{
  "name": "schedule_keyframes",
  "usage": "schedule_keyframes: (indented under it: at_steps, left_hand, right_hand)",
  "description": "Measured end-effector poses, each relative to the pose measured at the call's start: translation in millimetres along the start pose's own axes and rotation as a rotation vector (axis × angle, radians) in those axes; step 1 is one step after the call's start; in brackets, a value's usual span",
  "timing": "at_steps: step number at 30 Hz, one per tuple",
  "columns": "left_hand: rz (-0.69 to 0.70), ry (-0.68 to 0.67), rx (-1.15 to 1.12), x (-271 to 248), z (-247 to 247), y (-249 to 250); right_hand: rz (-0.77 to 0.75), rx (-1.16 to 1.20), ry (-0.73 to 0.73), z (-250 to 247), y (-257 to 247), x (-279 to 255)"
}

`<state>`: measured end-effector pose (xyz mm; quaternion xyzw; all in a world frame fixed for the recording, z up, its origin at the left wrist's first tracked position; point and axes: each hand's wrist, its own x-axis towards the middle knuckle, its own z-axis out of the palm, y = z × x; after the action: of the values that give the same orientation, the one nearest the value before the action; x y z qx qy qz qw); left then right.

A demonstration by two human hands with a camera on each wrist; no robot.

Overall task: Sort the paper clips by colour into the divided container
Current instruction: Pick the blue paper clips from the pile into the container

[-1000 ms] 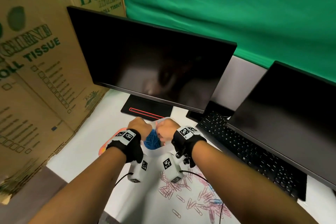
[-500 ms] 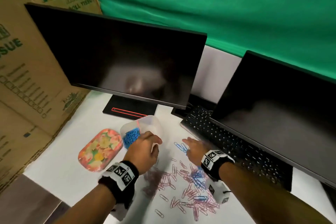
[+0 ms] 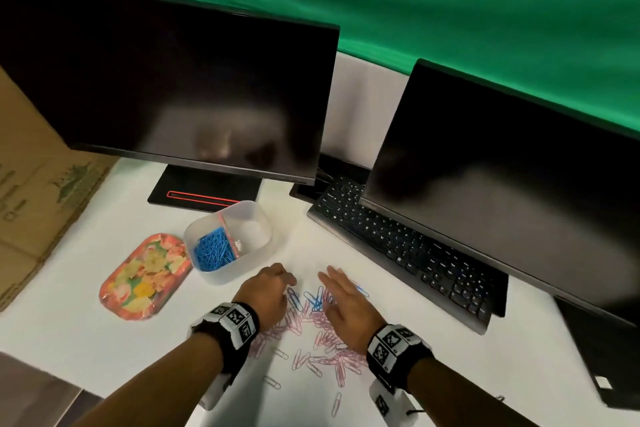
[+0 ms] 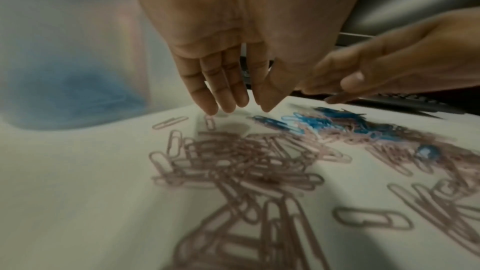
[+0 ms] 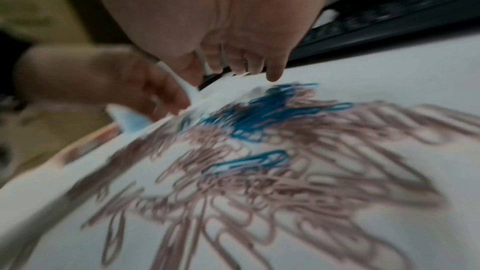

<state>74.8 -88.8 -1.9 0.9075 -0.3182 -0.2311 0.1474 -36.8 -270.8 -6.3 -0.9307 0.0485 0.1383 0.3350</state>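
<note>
Left hand and right hand side by side, fingers extended and empty, palms down over pink paper clips and blue paper clips scattered on the white desk, divided container just beyond, blue clips in its left compartment, floral tray beside it, 2 dark monitors behind.

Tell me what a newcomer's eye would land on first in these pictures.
First, the scatter of pink paper clips on the white table, with a knot of blue paper clips at its far edge between the left hand and right hand, both open above it. Next, the divided container beyond the left hand, its left compartment heaped with blue clips. Two dark monitors loom behind.
</note>
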Motion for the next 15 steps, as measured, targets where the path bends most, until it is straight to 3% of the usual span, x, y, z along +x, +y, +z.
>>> schedule_keyframes:
  at_steps: [2, 4, 10, 15]
  left_hand:
    - [0.001, -0.025, 0.029, 1, 7, -2]
    - [0.022, -0.024, 0.057, 4, 13, -1]
    - [0.072, 0.019, 0.161, 10, 16, 8]
    - [0.014, -0.021, 0.135, 4, 16, 6]
  right_hand:
    - [0.147, 0.086, 0.204, -15, 15, -8]
    - [0.256, 0.024, 0.268, -24, 31, -14]
    - [0.230, -0.182, 0.088, -18, 29, -14]
    - [0.246, -0.242, 0.050, -13, 22, -3]
